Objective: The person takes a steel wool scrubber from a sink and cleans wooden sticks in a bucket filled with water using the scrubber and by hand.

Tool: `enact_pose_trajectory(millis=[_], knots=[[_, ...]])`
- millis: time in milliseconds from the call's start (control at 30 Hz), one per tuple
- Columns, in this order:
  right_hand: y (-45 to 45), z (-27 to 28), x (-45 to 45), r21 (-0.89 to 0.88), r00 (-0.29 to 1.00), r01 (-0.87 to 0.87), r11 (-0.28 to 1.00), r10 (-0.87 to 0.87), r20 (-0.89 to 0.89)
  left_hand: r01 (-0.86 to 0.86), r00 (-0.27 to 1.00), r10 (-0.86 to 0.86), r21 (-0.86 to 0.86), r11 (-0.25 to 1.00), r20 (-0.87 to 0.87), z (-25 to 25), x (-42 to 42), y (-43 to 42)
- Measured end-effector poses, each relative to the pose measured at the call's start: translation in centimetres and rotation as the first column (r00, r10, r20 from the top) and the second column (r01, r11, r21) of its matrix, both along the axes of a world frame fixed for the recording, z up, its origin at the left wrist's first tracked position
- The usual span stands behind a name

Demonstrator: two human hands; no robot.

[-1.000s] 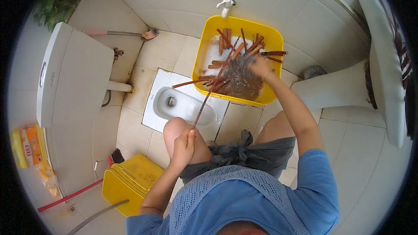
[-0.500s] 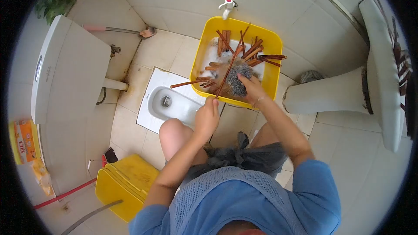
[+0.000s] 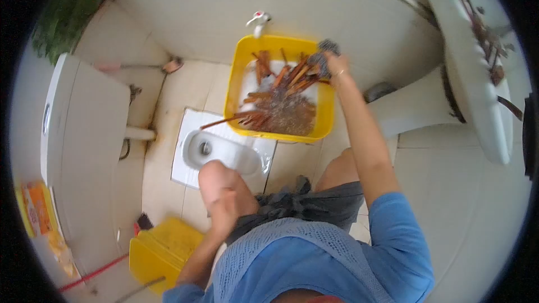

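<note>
A yellow tub [image 3: 229, 113] holds brown sticks [image 3: 300, 74] in foamy, murky water. At its far right corner my right hand [image 3: 337, 66] is closed on a dark grey mesh scrubber [image 3: 321, 64], above the rim. Several more sticks lean together inside the tub, and one long stick [image 3: 222, 121] juts out over the near left rim. My left hand [image 3: 224, 205] is by my left knee [image 3: 216, 177]. Motion blurs its fingers, and no stick can be made out in it.
A white squat toilet [image 3: 233, 160] lies in the tiled floor, left of the tub. A white tap [image 3: 258, 21] projects from the wall behind. More sticks [image 3: 483, 36] rest on the pedestal basin [image 3: 488, 118] at right. A yellow bin [image 3: 163, 252] stands at lower left.
My left hand has drawn back from the tub to my knee; the stick it held no longer shows in it. My right hand has lifted the scrubber from the water to the far right corner.
</note>
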State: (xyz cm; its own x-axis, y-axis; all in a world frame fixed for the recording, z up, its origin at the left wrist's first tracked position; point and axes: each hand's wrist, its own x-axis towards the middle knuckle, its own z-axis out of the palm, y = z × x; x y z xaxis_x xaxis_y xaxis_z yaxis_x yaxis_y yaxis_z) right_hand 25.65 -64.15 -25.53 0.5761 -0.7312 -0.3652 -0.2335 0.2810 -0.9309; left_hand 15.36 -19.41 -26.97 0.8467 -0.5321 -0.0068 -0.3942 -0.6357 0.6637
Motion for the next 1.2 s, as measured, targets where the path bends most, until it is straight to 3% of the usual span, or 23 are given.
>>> enact_pose_trajectory(millis=[33, 67, 100, 167, 200, 233, 333, 433, 500, 533, 600, 700, 733, 767, 800, 833, 900, 933, 1000, 1033, 1067, 1100, 1200], knots=[[-0.5, -2.9, -1.1, -0.188, 0.996, -0.086, 0.978, 0.079, -0.045, -0.179, 0.970, 0.204, 0.177, 0.968, -0.133, 2.9, 1.7, 0.0], [0.2, -5.2, -1.9, -0.386, 0.970, -0.193, 0.902, 0.116, -0.213, -0.114, 0.993, 0.114, -0.001, 0.993, -0.032, 4.6, 4.6, -0.2], [3.4, -4.3, -3.4, -0.548, 0.971, -0.219, 0.807, 0.127, -0.202, 0.015, 0.976, 0.024, -0.181, 0.983, 0.216, 7.7, 7.1, -2.3], [5.7, -6.7, -5.5, -0.648, 0.858, -0.511, 0.565, 0.383, -0.343, 0.284, 0.819, -0.083, -0.275, 0.919, 0.568, 16.7, 10.9, -8.4], [7.0, -7.1, -6.4, -0.638, 0.792, -0.607, 0.473, 0.429, -0.435, 0.356, 0.787, -0.185, -0.187, 0.916, 0.588, 22.1, 11.0, -11.2], [7.8, -7.6, -7.2, -0.608, 0.711, -0.698, 0.379, 0.468, -0.525, 0.481, 0.657, -0.185, -0.217, 0.850, 0.731, 25.2, 11.6, -14.4], [9.0, -7.3, -8.7, -0.522, 0.678, -0.735, 0.432, 0.485, -0.553, 0.755, 0.358, -0.234, -0.133, 0.642, 0.904, 32.8, 11.8, -22.8], [8.9, -7.1, -9.5, -0.533, 0.681, -0.732, 0.424, 0.435, -0.589, 0.813, 0.093, -0.244, 0.068, 0.579, 0.965, 34.9, 10.3, -27.5], [8.6, -7.8, -9.5, -0.552, 0.696, -0.718, 0.425, 0.454, -0.557, 0.840, 0.012, -0.202, 0.100, 0.534, 0.979, 34.9, 9.6, -28.8], [8.6, -8.0, -9.5, -0.530, 0.694, -0.720, 0.447, 0.470, -0.546, 0.847, 0.018, -0.178, 0.079, 0.525, 0.984, 34.4, 9.5, -29.0], [9.2, -6.6, -9.6, -0.551, 0.652, -0.756, 0.353, 0.473, -0.593, 0.844, 0.130, -0.148, -0.031, 0.536, 0.980, 32.1, 10.0, -28.3], [8.7, -8.0, -9.3, -0.504, 0.589, -0.803, 0.319, 0.556, -0.586, 0.663, 0.540, -0.329, -0.151, 0.733, 0.774, 23.2, 13.4, -24.7], [8.7, -7.7, -9.0, -0.439, 0.522, -0.851, 0.290, 0.563, -0.641, 0.560, 0.667, -0.475, 0.034, 0.828, 0.575, 19.2, 15.1, -21.9], [8.8, -7.5, -8.6, -0.369, 0.455, -0.890, 0.267, 0.560, -0.693, 0.457, 0.717, -0.502, 0.218, 0.862, 0.484, 14.6, 17.1, -19.2], [8.6, -7.8, -7.9, -0.286, 0.355, -0.935, 0.210, 0.569, -0.742, 0.279, 0.782, -0.469, 0.443, 0.852, 0.410, 11.3, 17.6, -16.1], [8.6, -8.3, -7.0, -0.284, 0.354, -0.935, 0.211, 0.573, -0.739, 0.165, 0.824, -0.449, 0.611, 0.775, 0.347, 7.8, 18.3, -14.0], [8.4, -9.9, -5.6, -0.214, 0.169, -0.976, -0.040, 0.479, -0.861, 0.219, 0.898, -0.419, 0.686, 0.694, 0.137, 3.6, 18.9, -11.6], [8.3, -11.1, -4.8, -0.210, 0.165, -0.977, -0.040, 0.481, -0.861, 0.272, 0.920, -0.392, 0.713, 0.647, 0.005, 3.3, 18.8, -11.0], [8.3, -13.5, -2.8, -0.051, -0.045, -0.968, -0.246, 0.370, -0.928, 0.309, 0.889, -0.455, 0.670, 0.675, 0.049, 4.5, 17.9, -9.1], [8.5, -15.3, -2.1, -0.050, -0.048, -0.968, -0.247, 0.373, -0.926, 0.295, 0.910, -0.414, 0.689, 0.661, 0.008, 6.3, 17.2, -8.0], [8.7, -17.4, -1.5, 0.052, -0.153, -0.948, -0.314, 0.305, -0.940, 0.282, 0.929, -0.368, 0.709, 0.646, -0.034, 8.3, 16.4, -6.8], [8.8, -18.7, -0.7, 0.151, -0.248, -0.915, -0.375, 0.227, -0.942, 0.263, 0.946, -0.321, 0.677, 0.687, -0.041, 10.3, 15.7, -5.0], [9.3, -20.7, 1.0, 0.181, -0.295, -0.897, -0.403, 0.240, -0.925, 0.195, 0.981, -0.164, 0.553, 0.810, -0.106, 14.1, 13.9, 0.1]])
